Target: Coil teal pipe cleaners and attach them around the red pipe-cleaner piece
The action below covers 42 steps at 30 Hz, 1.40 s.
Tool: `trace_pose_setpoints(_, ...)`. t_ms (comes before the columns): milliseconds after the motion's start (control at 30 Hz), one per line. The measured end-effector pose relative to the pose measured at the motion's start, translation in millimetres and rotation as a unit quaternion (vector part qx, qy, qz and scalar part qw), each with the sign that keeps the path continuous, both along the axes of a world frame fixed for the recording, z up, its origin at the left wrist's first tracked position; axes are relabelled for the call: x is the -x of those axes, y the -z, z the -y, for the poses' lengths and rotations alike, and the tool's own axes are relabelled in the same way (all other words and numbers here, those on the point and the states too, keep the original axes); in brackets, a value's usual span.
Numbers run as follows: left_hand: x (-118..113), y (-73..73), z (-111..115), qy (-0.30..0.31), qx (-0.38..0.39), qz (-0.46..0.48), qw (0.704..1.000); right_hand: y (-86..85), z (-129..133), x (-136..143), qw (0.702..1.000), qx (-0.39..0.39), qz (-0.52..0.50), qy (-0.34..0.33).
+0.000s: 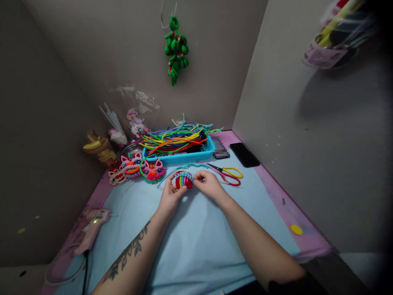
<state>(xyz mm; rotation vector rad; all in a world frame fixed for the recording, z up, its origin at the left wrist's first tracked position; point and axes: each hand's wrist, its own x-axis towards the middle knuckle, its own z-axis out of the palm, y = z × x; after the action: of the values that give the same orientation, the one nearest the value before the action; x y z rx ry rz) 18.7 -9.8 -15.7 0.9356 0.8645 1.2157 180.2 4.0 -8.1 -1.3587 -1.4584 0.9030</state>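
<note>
A small round craft piece (183, 180) in red, light blue and rainbow stripes is held over the blue cloth. My left hand (172, 192) grips it from the left, thumb on its lower front. At its right edge, my right hand (208, 185) has thumb and forefinger pinched together; the tiny part between them is hard to make out. Loose light blue and pink stems lie just behind my hands, beside scissors (232, 175) with yellow and red handles. Finished-looking animal faces of fuzzy stems (153, 171) sit to the left.
Behind stands a blue tray (184, 157) heaped with coloured stems. A black phone (245, 155) lies at the back right. On the left are a pink glue gun (93, 229) with its cable and a cup of white sticks (118, 136). Green ornaments (176, 51) hang above.
</note>
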Motion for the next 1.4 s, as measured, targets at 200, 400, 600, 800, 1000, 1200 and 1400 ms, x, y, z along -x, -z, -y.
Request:
trace_pose_setpoints(200,0,1.9,1,0.001,-0.006,0.007,1.000,-3.8,1,0,0.997,0.038,-0.058,-0.043)
trace_pose_setpoints(400,-1,1.9,1,-0.008,-0.010,0.022,1.000,-7.3,1,1,0.994,0.053,-0.098,-0.021)
trace_pose_setpoints(600,0,-4.7,2,0.013,0.024,0.049,0.998,-9.6,1,-3,0.982,0.063,-0.163,-0.073)
trace_pose_setpoints(800,1,-8.5,2,0.031,0.041,0.060,0.997,-6.1,0,-2,0.958,0.088,-0.256,-0.099)
trace_pose_setpoints(1000,0,-9.3,3,0.046,0.039,0.066,0.996,-2.2,-1,-2,0.946,0.121,-0.288,-0.087)
trace_pose_setpoints(1200,1,-9.8,2,0.056,0.034,0.078,0.995,-3.5,0,-1,0.919,0.155,-0.360,-0.048)
trace_pose_setpoints(1400,1,-9.4,2,0.088,0.010,0.122,0.989,-9.8,7,4,0.850,0.226,-0.460,-0.123)
